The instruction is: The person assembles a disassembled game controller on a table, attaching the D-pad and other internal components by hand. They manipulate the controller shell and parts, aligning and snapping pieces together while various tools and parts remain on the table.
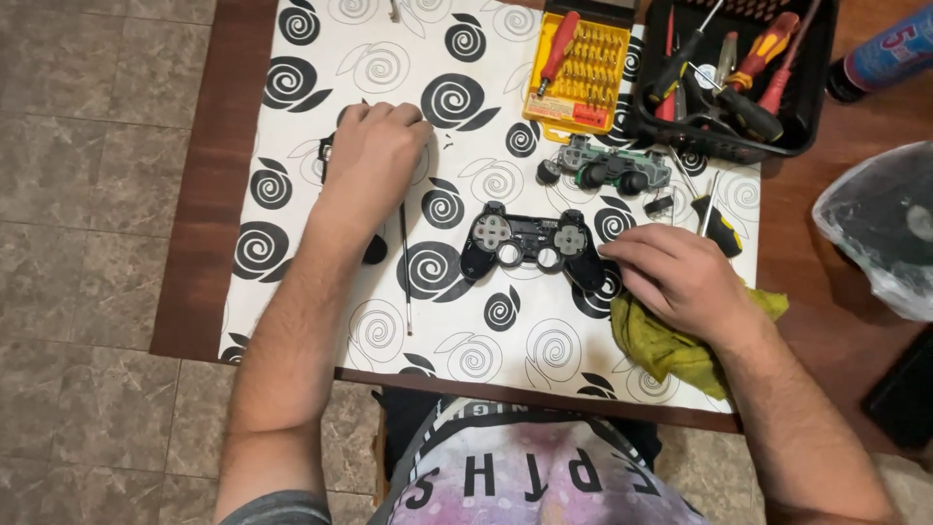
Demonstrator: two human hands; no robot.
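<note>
Nearest to me, my right hand lies palm down over a crumpled yellow-green cloth at the near right of the white table cover printed with black spirals. The fingers are loosely spread and point left, the tips just touching the right grip of the black game controller front shell. That hand grips nothing. The shell lies inside up in the middle of the cover, its round holes bare.

To the left of the shell a thin, long metal rod lies on the cover, running towards me. My left hand rests further out at the left, knuckles up, fingers curled down onto the cover over a small dark part that shows only at its left edge. I cannot tell whether the fingers have hold of it.

Beyond the shell sits the green controller circuit board with two black thumbsticks, and just beside it to the right a yellow and black handled screwdriver.

At the far edge stands an open yellow case of screwdriver bits with a red driver handle in it. To its right a black plastic tray holds several red, yellow and black handled screwdrivers.
</note>
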